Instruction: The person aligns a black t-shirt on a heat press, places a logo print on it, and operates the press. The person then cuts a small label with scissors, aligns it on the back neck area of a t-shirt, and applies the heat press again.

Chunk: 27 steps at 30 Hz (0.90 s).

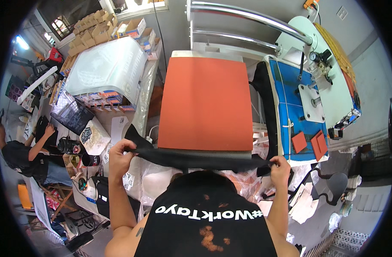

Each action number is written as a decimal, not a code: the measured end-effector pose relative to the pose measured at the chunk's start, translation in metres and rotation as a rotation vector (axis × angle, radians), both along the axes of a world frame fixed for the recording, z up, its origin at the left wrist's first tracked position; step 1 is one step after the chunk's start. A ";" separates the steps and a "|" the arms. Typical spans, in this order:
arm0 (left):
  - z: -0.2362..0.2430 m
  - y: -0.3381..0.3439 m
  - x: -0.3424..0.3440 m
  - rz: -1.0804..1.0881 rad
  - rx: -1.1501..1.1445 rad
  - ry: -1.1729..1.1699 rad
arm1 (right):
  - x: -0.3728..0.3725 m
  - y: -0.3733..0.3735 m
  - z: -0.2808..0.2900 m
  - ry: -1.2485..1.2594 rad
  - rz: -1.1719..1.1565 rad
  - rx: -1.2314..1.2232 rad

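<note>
Black cloth (196, 162): one, drawn out in a narrow, slightly sagging band from hand to hand, at the near edge of the orange pad; a loose flap stands beyond its left end.
Left hand (122, 154): thumb and fingers closed in a pinch on the cloth's left end.
Right hand (280, 169): fingers closed on the right end, near the front of the blue pad; the exact finger placement is too small to tell.
Orange pad (205, 105): flat, bare on top, straight ahead of the person; the cloth crosses in front of its near edge.
Rails (251, 17): chromed, two, behind the pad and running right to a pale housing.
Blue pad (290, 98): right of the orange one, bearing a metal plate (310, 103), a tied cord and small orange pieces (318, 145).
Dark fabric (268, 111): hangs between the two pads, along the blue one's left side.
Pressure gauge (314, 56): beyond the plate.
Plastic wrap (157, 184): crumpled, below the cloth and partly hidden by the person's shirt (208, 199).
Left bench: clear bin (106, 64) over small boxes, open cartons (95, 28) behind, a dark basket (71, 113) nearer.
Far left: a co-worker (18, 156), one arm reaching to dark material.
Lower right: black chair (333, 186), pale sheets (305, 203) beside it.
</note>
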<state>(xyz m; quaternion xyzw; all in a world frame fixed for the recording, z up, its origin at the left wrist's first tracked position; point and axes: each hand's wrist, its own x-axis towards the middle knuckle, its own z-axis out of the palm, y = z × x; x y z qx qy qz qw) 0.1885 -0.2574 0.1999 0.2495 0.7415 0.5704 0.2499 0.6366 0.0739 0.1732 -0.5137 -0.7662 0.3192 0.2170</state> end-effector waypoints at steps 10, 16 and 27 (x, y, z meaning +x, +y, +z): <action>0.026 -0.030 -0.035 -0.201 0.244 -0.222 | 0.008 0.032 0.082 0.392 0.166 -0.459; 0.089 0.047 -0.079 -0.096 0.063 0.415 | -0.041 0.086 0.146 0.223 0.197 0.048; -0.117 0.130 -0.063 -0.006 -0.284 0.548 | -0.130 0.097 -0.049 0.089 -0.058 0.236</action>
